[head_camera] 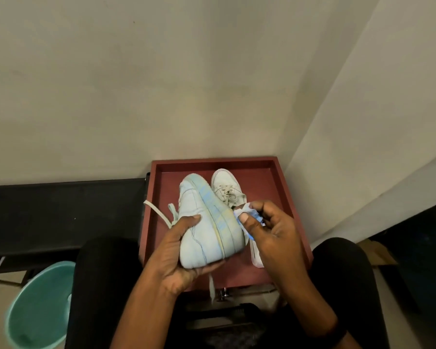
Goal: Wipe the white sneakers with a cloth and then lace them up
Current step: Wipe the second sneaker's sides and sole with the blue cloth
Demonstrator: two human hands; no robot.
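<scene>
left hand (173, 250) fingers clamp sneaker (207, 222) heel-end – long axis runs away; right hand (269, 230) fingers pinch cloth (247, 212) touching sole edge, nearer.

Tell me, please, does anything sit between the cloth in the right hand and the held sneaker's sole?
Nothing visible does: the right hand presses the cloth straight against the sole edge of the held sneaker.

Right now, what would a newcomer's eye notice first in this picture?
First, the white sneaker, held on its side in the left hand over the dark red tray. Next, the right hand pressing a cloth to its sole edge. The second sneaker lies in the tray behind.
</scene>
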